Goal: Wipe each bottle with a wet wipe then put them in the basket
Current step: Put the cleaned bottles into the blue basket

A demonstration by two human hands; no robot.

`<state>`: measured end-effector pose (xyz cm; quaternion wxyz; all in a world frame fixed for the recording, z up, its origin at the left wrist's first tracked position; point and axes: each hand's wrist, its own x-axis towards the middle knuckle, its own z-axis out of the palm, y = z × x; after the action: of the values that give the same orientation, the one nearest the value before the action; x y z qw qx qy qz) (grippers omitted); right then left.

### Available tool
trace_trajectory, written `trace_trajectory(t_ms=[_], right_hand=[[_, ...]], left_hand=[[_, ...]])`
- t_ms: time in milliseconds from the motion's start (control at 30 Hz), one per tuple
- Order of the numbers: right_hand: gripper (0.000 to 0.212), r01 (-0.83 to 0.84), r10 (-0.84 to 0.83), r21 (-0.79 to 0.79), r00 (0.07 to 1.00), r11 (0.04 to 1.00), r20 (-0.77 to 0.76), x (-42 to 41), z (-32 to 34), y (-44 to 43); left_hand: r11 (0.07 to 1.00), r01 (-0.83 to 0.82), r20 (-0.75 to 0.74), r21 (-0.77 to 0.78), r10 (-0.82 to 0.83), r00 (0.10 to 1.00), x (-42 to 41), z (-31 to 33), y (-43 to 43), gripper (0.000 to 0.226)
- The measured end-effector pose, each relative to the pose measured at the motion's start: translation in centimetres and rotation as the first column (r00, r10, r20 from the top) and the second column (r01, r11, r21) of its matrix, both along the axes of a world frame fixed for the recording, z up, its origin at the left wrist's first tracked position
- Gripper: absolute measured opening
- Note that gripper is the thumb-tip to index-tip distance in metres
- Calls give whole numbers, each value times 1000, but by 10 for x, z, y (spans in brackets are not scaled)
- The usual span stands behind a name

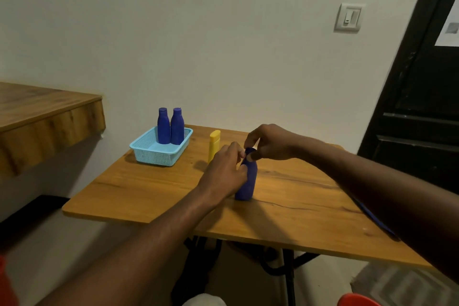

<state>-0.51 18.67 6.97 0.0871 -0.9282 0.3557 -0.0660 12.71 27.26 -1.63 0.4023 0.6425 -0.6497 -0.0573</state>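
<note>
The bottle [246,181], dark blue, stood upright on the tabletop [149,194] near its middle, with both hands on it. The left grip [224,169] was curled round its shoulder and body from the left. The right grip [268,143] came from above and pinched the cap between thumb and fingertips. No wet wipe showed plainly. A small pale spot sat between the fingers at the neck, but whether that was a wipe or only fingernails could not be told.

Just behind and to the left stood a yellow bottle [214,144], upright, apart from both hands and outside the basket [149,154]. The basket, pale blue, sat at the far left corner of the tabletop. Two blue bottles [163,126] stood side by side in its back end, touching or nearly so. A thin blue thing [372,218] lay at the right edge, mostly hidden under the right forearm.

By this layout the task looked about half done. Two bottles were already in the basket, one was in hand at the neck and cap, and the yellow one was probably left to wipe. The held bottle had yet to go into the basket, which had room at the front.
</note>
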Motion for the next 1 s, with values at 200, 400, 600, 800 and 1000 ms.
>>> trace_trajectory(t_ms=[200,400,600,800,1000], right_hand=[[15,-6,5,50,1000,999,25,4,42,-1],[18,-31,21,40,970,999,243,37,94,-2],[25,-7,25,-41,899,999,436,95,104,-13],[24,10,23,-68,881,998,473,165,80,-53],[23,-9,40,-73,895,997,443,218,54,-104]], left_hand=[[977,-11,15,-213,14,1000,15,8,-2,24],[931,-76,0,-358,82,997,37,29,-4,44],[875,-215,77,-434,273,959,84,40,-22,47],[881,-296,74,-369,345,936,151,30,-60,52],[911,-326,82,-253,356,931,207,15,-99,55]])
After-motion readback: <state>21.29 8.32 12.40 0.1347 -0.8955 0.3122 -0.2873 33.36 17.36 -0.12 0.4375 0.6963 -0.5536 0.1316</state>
